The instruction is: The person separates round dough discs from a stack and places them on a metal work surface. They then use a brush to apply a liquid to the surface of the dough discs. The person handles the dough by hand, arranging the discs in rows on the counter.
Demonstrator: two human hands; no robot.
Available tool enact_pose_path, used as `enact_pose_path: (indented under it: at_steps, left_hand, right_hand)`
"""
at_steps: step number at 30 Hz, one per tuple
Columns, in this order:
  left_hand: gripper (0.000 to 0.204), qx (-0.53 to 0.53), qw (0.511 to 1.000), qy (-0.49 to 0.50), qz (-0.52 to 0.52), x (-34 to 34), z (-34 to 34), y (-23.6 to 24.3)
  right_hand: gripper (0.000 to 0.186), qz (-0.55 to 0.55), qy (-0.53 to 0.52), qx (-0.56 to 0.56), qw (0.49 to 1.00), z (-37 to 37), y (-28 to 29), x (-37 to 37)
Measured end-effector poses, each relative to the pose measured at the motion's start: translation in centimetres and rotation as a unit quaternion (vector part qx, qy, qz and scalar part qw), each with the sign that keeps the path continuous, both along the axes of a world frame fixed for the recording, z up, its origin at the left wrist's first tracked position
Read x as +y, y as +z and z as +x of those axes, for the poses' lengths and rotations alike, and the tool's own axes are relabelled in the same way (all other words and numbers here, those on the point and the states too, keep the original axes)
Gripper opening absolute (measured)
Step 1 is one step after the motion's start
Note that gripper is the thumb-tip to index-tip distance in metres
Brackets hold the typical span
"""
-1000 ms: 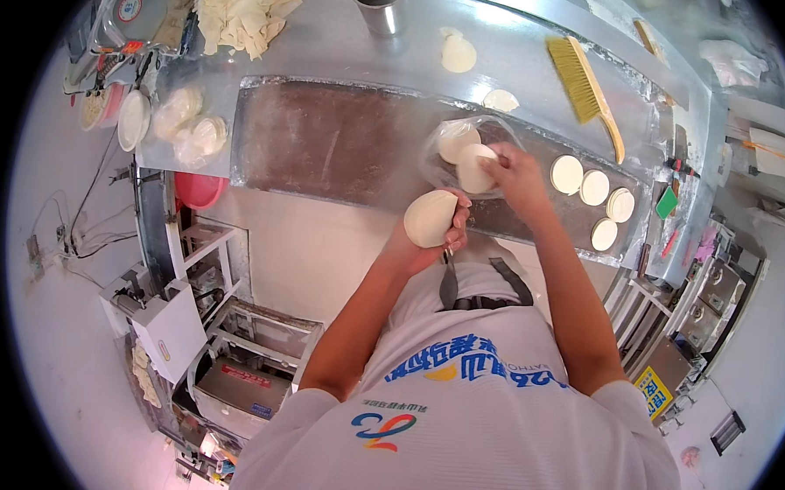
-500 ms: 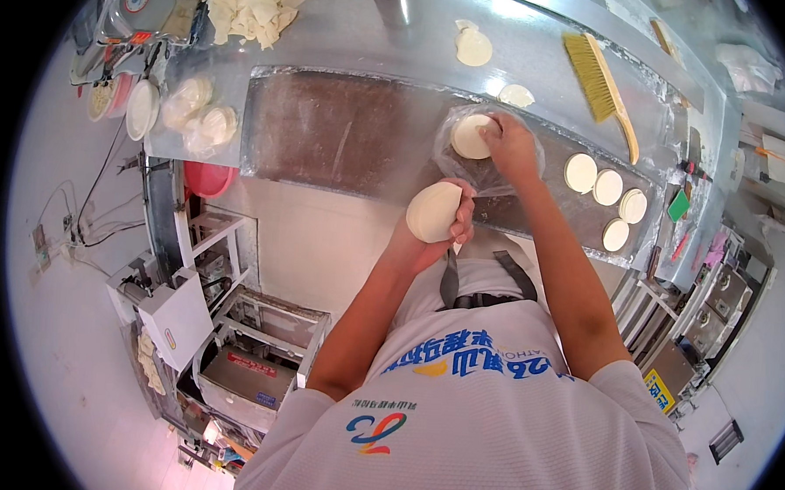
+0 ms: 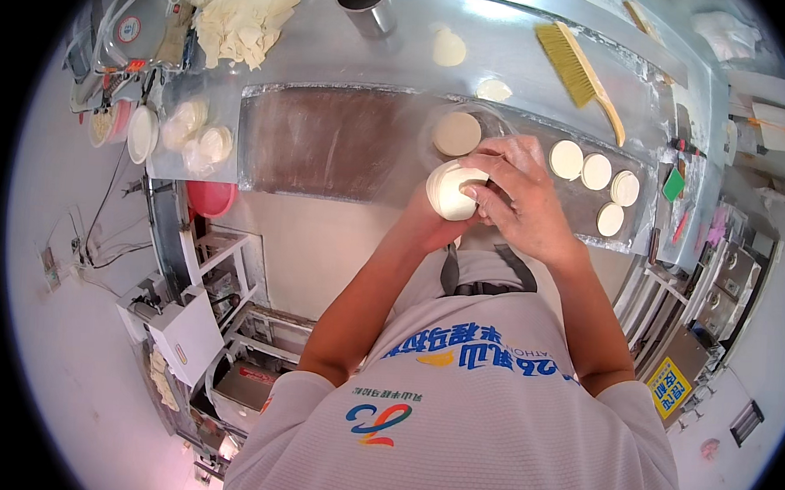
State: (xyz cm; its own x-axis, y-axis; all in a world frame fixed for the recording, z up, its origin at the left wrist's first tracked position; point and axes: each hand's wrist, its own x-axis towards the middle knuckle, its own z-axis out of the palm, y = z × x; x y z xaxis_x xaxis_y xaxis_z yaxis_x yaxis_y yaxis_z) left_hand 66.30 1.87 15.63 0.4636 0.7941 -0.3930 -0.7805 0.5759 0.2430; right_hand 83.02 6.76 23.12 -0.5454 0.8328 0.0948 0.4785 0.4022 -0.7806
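Note:
A stack of round, pale dough wrappers (image 3: pixel 447 197) rests in my left hand (image 3: pixel 421 224), whose fingers curl round it from below. My right hand (image 3: pixel 534 207) has come over the same stack, its thumb and fingers closed on the top wrappers' right edge. Just beyond both hands, another stack of dough wrappers (image 3: pixel 457 134) lies on a clear plastic bag (image 3: pixel 426 124) on the brown board. To the right of my right hand are several more wrapper stacks (image 3: pixel 596 172).
The brown board (image 3: pixel 327 141) lies on a metal table (image 3: pixel 498 39). Beyond it are a steel cup (image 3: pixel 366 9), a wooden-handled brush (image 3: pixel 584 78) and loose wrappers (image 3: pixel 449 48). Dough scraps (image 3: pixel 245 20) and bagged wrappers (image 3: pixel 206 136) sit at left, above a red basin (image 3: pixel 210 198).
My right hand has left the stack on the plastic bag and moved nearer, onto the stack in my left hand. The left hand has risen slightly and turned. The view has shifted a little.

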Motion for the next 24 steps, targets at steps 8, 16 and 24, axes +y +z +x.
enact_pose_path:
  at_steps: [8,16,24]
  left_hand:
    - [0.041,-0.083,0.994,-0.056,0.050,-0.5,1.5,-1.8]
    - [0.033,-0.049,0.992,-0.034,0.109,-1.1,2.5,-1.6]
    - [0.025,0.067,0.996,-0.025,0.059,-1.1,2.3,-0.9]
  right_hand:
    - [0.028,-0.098,-0.051,0.066,0.992,2.5,1.0,-1.2]
    - [0.021,-0.063,0.085,0.099,0.989,6.9,3.4,-0.8]
    - [0.025,-0.056,-0.320,0.076,0.943,8.2,1.4,3.4]
